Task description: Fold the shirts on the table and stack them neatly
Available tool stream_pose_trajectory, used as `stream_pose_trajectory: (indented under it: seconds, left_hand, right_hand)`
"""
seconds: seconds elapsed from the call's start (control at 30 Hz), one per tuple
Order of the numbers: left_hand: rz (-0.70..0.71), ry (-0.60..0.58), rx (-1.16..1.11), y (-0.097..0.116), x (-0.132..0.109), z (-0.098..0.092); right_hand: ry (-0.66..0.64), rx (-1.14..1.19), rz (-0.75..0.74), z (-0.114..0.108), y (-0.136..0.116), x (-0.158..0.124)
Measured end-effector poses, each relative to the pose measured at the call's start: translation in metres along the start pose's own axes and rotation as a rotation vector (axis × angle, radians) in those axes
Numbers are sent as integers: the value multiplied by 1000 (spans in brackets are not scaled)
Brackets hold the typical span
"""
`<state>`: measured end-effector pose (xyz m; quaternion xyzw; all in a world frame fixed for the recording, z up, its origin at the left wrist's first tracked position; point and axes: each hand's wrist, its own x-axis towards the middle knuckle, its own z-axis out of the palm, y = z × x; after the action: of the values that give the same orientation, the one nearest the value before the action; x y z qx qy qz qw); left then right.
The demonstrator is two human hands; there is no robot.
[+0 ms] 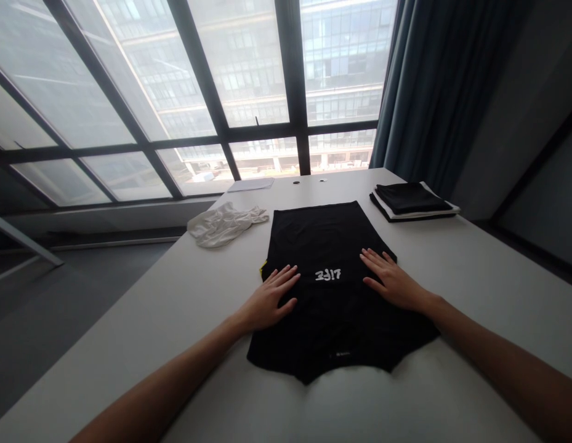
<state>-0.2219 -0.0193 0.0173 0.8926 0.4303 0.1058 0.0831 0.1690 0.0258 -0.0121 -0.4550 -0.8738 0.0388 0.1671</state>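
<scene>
A black T-shirt [322, 240] with small white lettering lies spread flat on the white table [475, 271], its collar end toward me. My left hand [273, 296] rests flat on the shirt's left side, fingers stretched out and apart. My right hand [391, 278] lies flat on the shirt's right side, fingers likewise spread. Neither hand holds anything. A sliver of yellow shows at the shirt's left edge beside my left hand.
A crumpled white garment [223, 223] lies on the table to the left of the shirt. A stack of folded black and white clothes [412, 201] sits at the back right. A sheet of paper [251, 184] lies near the window. A dark curtain [433, 86] hangs at right.
</scene>
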Motion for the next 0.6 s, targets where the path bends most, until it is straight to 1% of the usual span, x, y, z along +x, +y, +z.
stream_pose_trajectory:
  seconds: [0.1, 0.23, 0.3, 0.4, 0.5, 0.6]
  left_hand:
    - [62, -32, -19, 9, -3, -5]
    - [114, -129, -28, 14, -5, -3]
    - [118, -144, -31, 15, -4, -2]
    - [117, -146, -29, 15, -4, -2]
    - [128, -177, -18, 16, -3, -4]
    - [137, -198, -15, 17, -3, -5]
  right_hand:
    - [-25, 29, -47, -7, -9, -1]
    - [-160, 57, -88, -6, -18, -3]
    - [-199, 60, -83, -4, -20, -4]
    - [-177, 68, -99, -5, -22, -5]
    - [-154, 77, -131, -9, -24, -5]
    - [-210, 76, -146, -9, -26, -5]
